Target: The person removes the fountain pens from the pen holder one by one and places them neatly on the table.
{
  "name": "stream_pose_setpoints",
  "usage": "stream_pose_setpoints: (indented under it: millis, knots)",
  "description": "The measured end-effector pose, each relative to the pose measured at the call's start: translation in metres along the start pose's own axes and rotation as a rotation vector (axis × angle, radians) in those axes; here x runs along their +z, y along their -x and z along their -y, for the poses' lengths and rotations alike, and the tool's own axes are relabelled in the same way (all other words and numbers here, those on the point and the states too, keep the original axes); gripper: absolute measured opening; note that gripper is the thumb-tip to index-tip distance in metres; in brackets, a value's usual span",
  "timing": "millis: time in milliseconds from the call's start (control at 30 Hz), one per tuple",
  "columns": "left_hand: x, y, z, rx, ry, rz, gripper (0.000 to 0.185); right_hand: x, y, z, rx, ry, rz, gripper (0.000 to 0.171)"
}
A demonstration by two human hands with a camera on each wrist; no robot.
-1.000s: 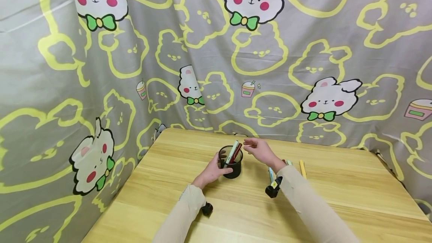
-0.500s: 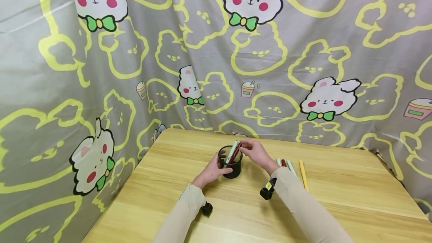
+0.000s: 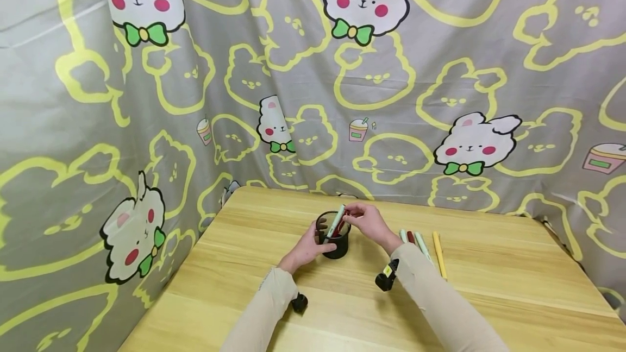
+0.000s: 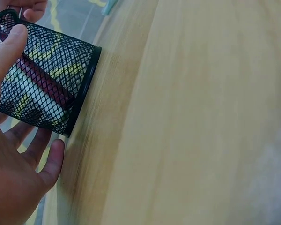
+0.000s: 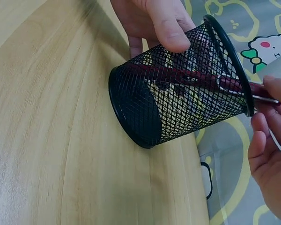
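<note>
A black mesh pen cup stands on the wooden table, a little left of the centre of the head view and in the lower half. Inside it a dark red pen leans across the mesh, its metal clip at the rim toward the right edge of the right-wrist view. A pale green pen also stands in the cup, its top above the rim; through the mesh its lower part shows only as a pale blur. The cup's far side is hidden by the hands.

The left hand reaches in from the lower middle of the head view, forearm in a beige sleeve, and wraps the cup's left side. In the left-wrist view the thumb lies along the mesh at the upper left and the fingers curl round below, so it grips the cup. The right hand comes from the lower right, bent at the wrist over the rim. Its fingertips pinch the clip end of the dark red pen at the rim; the palm is cut off at the right edge of the right-wrist view.

To the right of the cup, several loose pens and a yellow pen lie on the table, partly hidden behind the right sleeve. A patterned curtain fills the upper frame.
</note>
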State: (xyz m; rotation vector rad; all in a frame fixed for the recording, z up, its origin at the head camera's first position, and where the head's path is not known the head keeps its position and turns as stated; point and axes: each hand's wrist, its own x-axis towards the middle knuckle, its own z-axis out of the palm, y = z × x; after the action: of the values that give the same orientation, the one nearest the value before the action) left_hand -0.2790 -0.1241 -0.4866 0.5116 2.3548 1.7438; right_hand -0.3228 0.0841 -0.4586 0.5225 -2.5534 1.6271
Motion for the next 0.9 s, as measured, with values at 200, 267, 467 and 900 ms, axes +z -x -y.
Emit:
stream_pose_setpoints:
  millis: [200,267,467,900]
  knots:
    - [0.002,-0.004,0.012,0.012,0.018,-0.016,0.077,0.003,0.001,-0.001,-0.032,0.033,-0.007,0.025]
    - [0.003,-0.008,0.021,0.008,0.010,-0.024,0.078,0.004,0.001,0.000,-0.046,0.042,-0.003,0.025]
    - [0.004,-0.017,0.034,0.008,-0.005,-0.042,0.076,0.006,0.000,0.002,-0.091,0.053,0.018,0.025]
    - [0.002,-0.016,0.033,0.001,-0.008,-0.035,0.082,-0.015,0.004,0.012,-0.033,-0.031,0.000,0.027]
